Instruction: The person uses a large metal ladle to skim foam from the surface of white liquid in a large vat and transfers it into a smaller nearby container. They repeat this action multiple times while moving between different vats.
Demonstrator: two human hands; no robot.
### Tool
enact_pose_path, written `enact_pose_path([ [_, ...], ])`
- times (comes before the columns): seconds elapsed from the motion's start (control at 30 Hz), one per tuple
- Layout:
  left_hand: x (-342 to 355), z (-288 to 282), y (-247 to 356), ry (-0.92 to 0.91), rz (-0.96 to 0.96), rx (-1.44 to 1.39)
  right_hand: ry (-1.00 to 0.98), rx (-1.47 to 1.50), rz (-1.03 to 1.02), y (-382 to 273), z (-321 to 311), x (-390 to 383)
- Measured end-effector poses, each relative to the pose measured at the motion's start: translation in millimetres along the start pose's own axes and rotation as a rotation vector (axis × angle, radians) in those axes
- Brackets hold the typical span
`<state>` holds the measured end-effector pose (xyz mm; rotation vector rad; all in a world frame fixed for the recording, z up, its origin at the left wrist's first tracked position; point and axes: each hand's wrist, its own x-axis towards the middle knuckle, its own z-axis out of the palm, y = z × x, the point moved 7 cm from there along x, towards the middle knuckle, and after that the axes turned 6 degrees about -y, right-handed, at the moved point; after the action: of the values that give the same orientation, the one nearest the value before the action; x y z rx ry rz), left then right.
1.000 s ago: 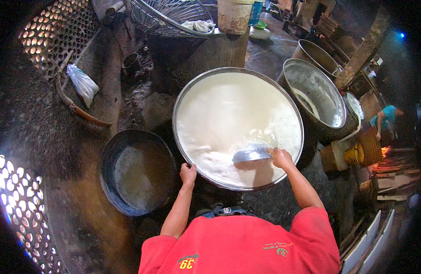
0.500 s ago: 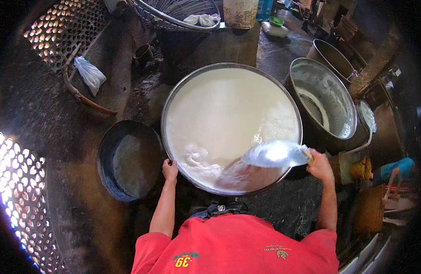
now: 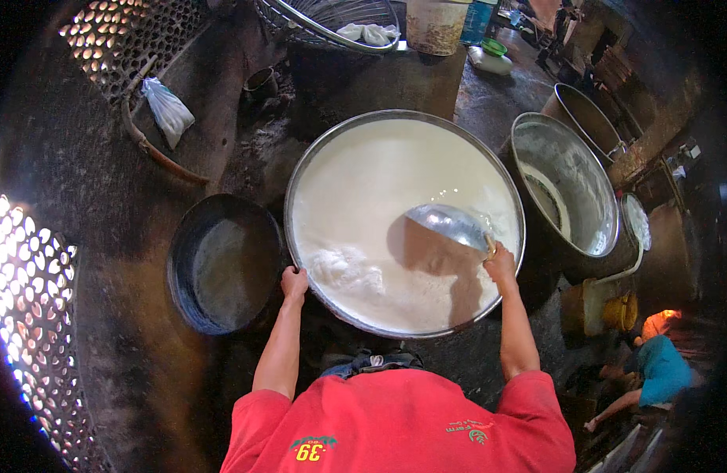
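A wide round metal vat (image 3: pixel 524 236) full of creamy white liquid (image 3: pixel 363 189) stands in front of me, with froth at its near left and right edges. On the vat's near-left rim my left hand (image 3: pixel 294 282) is closed, fingers curled over the edge. My right hand (image 3: pixel 501 268) grips the short handle of a large shiny metal scoop (image 3: pixel 450 223). The scoop is tilted over the right half of the vat, and its dark shadow falls on the liquid. Whether its lower edge touches the surface, I cannot tell.
A dark basin (image 3: pixel 174 272) sits left of the vat. To the right stand a deep metal pot (image 3: pixel 600 165) and another vessel (image 3: pixel 588 118). Beyond are a wire basket (image 3: pixel 332 31) and a stained bucket (image 3: pixel 436 27). At lower right, a person in teal (image 3: pixel 663 370) bends near a fire (image 3: pixel 660 323).
My right hand has carried the scoop leftward and farther from me over the vat. My left hand stays on the rim. The person in teal shows more fully, and an orange glow has appeared.
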<state>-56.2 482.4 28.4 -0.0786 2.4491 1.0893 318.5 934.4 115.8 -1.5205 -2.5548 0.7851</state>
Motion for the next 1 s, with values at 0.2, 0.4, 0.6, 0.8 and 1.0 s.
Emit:
enact_pose_path([
  [0.2, 28, 8, -28, -0.209, -0.063, -0.065, 0.006, -0.018, -0.114, -34, 54, -38],
  [0.4, 23, 6, -12, -0.382, -0.040, -0.187, -0.047, 0.134, -0.017, -58, 111, -80],
  [0.6, 29, 9, -15, -0.339, 0.058, -0.158, -0.079, 0.108, 0.007, -114, 128, -128],
  [0.8, 25, 7, -16, -0.342, 0.036, -0.099, -0.145, 0.173, -0.090, -157, 117, -160],
  [1.0, 20, -9, 1, -0.360, 0.123, -0.030, -0.389, 0.087, 0.018, -234, 38, -136],
])
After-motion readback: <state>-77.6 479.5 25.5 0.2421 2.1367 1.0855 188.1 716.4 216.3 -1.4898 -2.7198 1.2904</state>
